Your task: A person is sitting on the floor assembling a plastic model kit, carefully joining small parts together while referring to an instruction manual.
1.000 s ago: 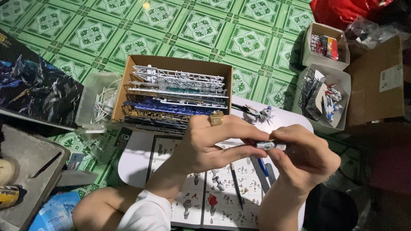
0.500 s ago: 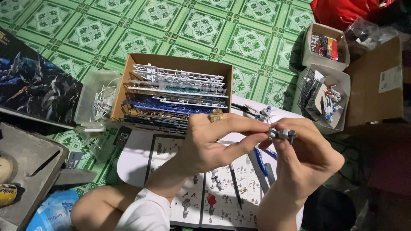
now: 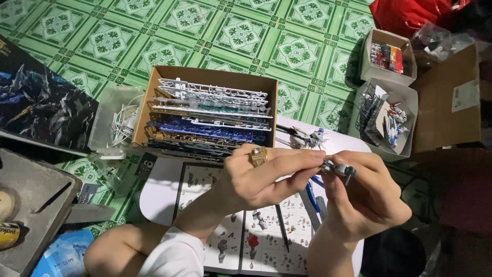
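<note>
Above the low white table (image 3: pixel 159 195), both hands meet over an open instruction booklet (image 3: pixel 241 241) printed with small assembly diagrams. The left hand (image 3: pixel 266 179), wearing a gold ring (image 3: pixel 259 155), pinches one end of a small grey plastic model part (image 3: pixel 339 169) between thumb and forefinger, while the right hand (image 3: pixel 366 202) grips the same part from below and behind, fingers curled closed around it. So the part sits in the air between 2 sets of fingertips, held by both, just above the booklet and near blue-handled nippers (image 3: pixel 310 197) lying on the page. Behind the hands stands a cardboard box (image 3: pixel 148 107) packed with upright plastic runners in white, clear teal, blue and gold; a partly built model figure (image 3: pixel 307 137) lies on the table edge just right of it. On the green patterned floor tiles (image 3: pixel 215 25) to the right sit 2 smaller open boxes (image 3: pixel 389 115) holding loose pieces. As a judgement: the part is tiny and held only at its ends, so pressing unevenly could snap a peg or send it springing out of the fingertips, and on that busy tile pattern a grey scrap would be hard to find.
</note>
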